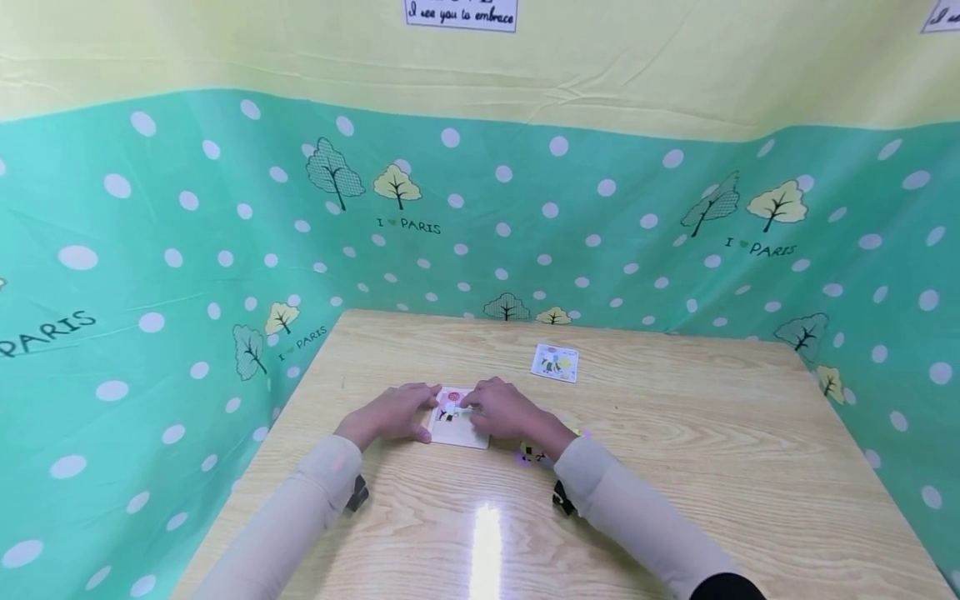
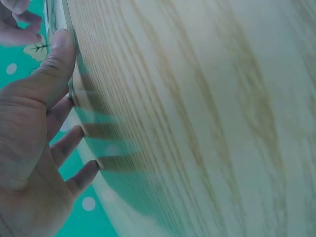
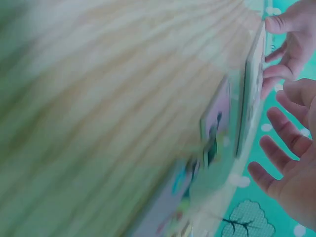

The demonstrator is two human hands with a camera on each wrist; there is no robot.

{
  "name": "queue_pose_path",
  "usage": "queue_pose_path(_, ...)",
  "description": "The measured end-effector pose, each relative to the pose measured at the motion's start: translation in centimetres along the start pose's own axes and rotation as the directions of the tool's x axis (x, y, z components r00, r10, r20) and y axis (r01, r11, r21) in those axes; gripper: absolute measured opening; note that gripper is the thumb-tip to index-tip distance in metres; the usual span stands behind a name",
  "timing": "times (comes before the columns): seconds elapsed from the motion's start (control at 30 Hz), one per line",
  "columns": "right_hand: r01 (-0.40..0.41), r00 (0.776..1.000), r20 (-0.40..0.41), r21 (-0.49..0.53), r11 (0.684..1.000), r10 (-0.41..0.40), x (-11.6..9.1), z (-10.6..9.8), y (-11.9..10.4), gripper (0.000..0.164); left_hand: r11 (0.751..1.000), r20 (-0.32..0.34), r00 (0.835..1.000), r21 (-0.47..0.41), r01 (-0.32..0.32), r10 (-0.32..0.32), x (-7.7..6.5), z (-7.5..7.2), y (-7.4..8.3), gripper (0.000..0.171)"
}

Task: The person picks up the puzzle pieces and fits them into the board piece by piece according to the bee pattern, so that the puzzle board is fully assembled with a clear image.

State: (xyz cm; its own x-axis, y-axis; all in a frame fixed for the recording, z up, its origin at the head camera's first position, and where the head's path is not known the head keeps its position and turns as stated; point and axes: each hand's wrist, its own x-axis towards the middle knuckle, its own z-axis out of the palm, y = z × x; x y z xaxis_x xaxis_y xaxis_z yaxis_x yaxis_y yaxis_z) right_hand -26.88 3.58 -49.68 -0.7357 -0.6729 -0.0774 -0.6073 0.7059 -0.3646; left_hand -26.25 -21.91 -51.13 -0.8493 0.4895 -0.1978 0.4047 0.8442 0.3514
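A small white puzzle board (image 1: 459,435) with a pink and black-and-yellow picture on its upper part lies on the table between the hands. At its left edge is my left hand (image 1: 396,412), thumb and index finger spread along the side. Its other fingers stretch out with tips at the tabletop in the left wrist view. My right hand (image 1: 506,410) reaches over the board's right side, index finger extended to the picture. In the right wrist view its fingers are loosely bent and spread. Loose puzzle pieces (image 1: 531,453) lie by the right wrist, partly hidden by the arm.
A square picture card (image 1: 555,363) with a bee-like drawing lies farther back on the wooden table (image 1: 712,433). Green dotted cloth (image 1: 480,200) hangs behind and at both sides. Dark wrist devices (image 1: 562,498) sit under the sleeves.
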Motion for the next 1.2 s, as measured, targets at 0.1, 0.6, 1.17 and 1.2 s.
queue_pose_path(0.1, -0.018, 1.000, 0.002, 0.044, 0.999, 0.018, -1.1, -0.5, 0.7, 0.035, 1.000, 0.007, 1.000, 0.003, 0.007, -0.007, 0.1, 0.1, 0.0, 0.065)
queue_pose_path(0.6, -0.012, 0.997, -0.073, 0.121, 0.993, 0.021, -6.9, -2.6, 5.3, 0.032, 1.000, 0.003, 1.000, 0.007, 0.009, -0.009, -0.3, 0.0, 0.3, 0.068)
queue_pose_path(1.17, -0.114, 0.992, -0.045, 0.009, 0.993, 0.114, -10.4, -2.2, 8.3, 0.039, 1.000, 0.008, 1.000, 0.028, -0.004, 0.004, 0.0, 0.1, -0.1, 0.067)
queue_pose_path(1.2, -0.112, 0.993, -0.043, 0.005, 0.994, 0.112, -10.5, -2.1, 8.4, 0.039, 0.999, 0.011, 1.000, 0.032, -0.001, 0.000, 0.0, 0.1, 0.0, 0.067)
